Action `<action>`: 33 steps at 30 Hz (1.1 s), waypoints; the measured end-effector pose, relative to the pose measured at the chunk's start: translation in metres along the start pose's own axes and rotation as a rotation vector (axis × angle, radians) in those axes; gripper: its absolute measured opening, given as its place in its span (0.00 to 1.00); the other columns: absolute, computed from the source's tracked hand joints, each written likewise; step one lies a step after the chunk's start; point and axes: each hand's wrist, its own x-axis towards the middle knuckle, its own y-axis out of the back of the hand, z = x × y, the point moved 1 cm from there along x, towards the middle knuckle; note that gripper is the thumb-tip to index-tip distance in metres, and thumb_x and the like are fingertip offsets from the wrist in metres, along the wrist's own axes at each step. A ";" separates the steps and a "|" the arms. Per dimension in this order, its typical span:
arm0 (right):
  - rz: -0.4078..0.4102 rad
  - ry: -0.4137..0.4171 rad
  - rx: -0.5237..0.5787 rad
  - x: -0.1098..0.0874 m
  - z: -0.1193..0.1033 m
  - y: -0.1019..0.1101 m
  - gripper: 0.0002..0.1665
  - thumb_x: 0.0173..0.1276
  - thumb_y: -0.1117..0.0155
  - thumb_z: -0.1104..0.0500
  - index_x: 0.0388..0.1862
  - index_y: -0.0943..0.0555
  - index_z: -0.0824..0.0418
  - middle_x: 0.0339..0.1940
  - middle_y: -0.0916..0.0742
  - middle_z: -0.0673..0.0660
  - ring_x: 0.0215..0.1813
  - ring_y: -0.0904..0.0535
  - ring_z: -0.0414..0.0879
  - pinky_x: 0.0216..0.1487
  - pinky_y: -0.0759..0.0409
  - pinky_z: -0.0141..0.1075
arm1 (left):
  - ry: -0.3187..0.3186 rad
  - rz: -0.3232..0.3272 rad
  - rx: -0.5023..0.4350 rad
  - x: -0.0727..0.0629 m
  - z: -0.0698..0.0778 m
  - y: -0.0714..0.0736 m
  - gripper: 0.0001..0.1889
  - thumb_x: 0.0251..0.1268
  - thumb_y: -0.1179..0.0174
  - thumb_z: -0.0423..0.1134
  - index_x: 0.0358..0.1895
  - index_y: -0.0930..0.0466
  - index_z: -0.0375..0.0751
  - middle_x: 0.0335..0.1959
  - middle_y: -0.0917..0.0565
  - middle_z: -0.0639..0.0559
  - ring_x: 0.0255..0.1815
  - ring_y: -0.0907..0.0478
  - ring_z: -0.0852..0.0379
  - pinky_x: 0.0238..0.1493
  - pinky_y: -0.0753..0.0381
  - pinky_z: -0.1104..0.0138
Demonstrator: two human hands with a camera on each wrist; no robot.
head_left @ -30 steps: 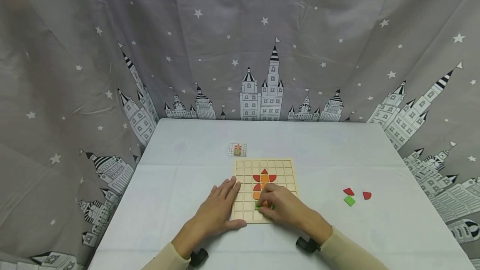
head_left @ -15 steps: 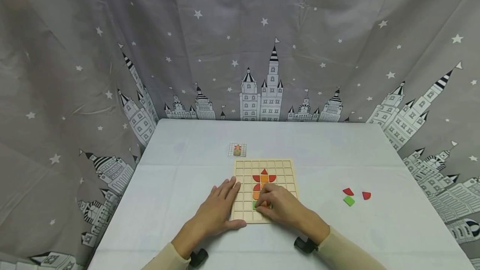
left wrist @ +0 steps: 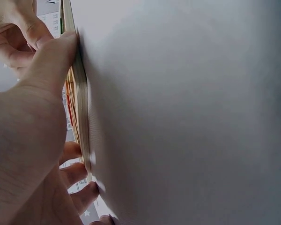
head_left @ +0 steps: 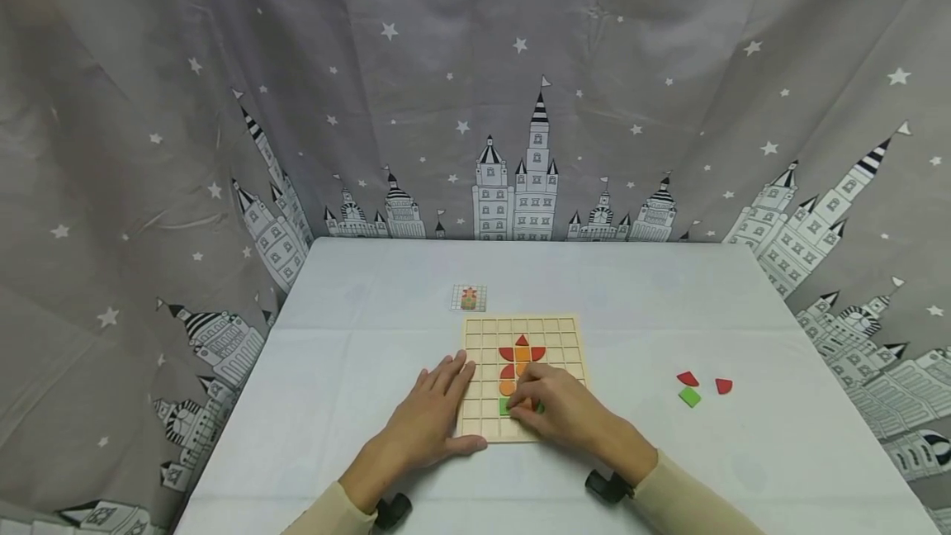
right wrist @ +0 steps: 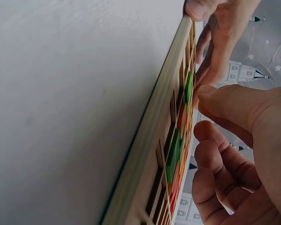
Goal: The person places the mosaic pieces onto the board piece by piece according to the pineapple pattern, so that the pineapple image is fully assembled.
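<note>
A wooden grid board (head_left: 483, 428) lies on the white table. My left hand (head_left: 434, 407) rests along its left edge, fingers spread, with the thumb at the front-left corner. My right hand (head_left: 553, 407) bends over the lower middle, thumb and index finger pinching at a green square (head_left: 503, 406) that lies in a cell. In the right wrist view, the thumb tip is right beside that green square (right wrist: 188, 88). Beyond are an orange circle (head_left: 508, 387), a red triangle (head_left: 522, 340), an orange square (head_left: 523, 353) and red quarter-round pieces. The right hand hides part of the pattern.
Behind the board lies a small pattern card (head_left: 469, 298) with a coloured figure on a grid. To the right are a loose green square (head_left: 689, 396) and two red curved-edge pieces, one (head_left: 688, 379) beside it. A grey castle-print curtain (head_left: 416, 106) hangs behind the table.
The green square under my right fingertips has shifted slightly left into its cell, and more of it shows. My left hand stays on the board's edge.
</note>
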 end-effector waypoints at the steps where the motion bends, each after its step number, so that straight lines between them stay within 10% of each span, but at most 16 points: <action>1: 0.002 -0.006 -0.003 -0.001 0.000 0.001 0.04 0.74 0.13 0.62 0.44 0.01 0.56 0.43 0.08 0.49 0.41 0.15 0.40 0.44 0.16 0.26 | 0.001 0.001 0.000 0.000 -0.001 -0.001 0.63 0.70 0.23 0.73 0.94 0.39 0.34 0.96 0.38 0.34 0.97 0.39 0.31 0.90 0.30 0.29; 12: 0.085 -0.052 -0.034 -0.020 0.009 0.019 0.07 0.69 0.12 0.64 0.43 0.02 0.57 0.40 0.07 0.51 0.35 0.16 0.41 0.40 0.19 0.26 | 0.023 -0.008 -0.015 -0.002 -0.001 0.000 0.64 0.69 0.22 0.73 0.95 0.40 0.35 0.98 0.40 0.35 0.98 0.41 0.32 0.91 0.32 0.30; 33: 0.234 -0.467 -0.205 -0.126 0.064 0.093 0.18 0.63 0.06 0.61 0.50 0.03 0.57 0.43 0.08 0.52 0.38 0.20 0.39 0.36 0.22 0.30 | 0.032 -0.001 -0.053 -0.004 0.000 0.000 0.64 0.69 0.20 0.70 0.94 0.40 0.35 0.98 0.42 0.37 0.98 0.42 0.32 0.93 0.35 0.30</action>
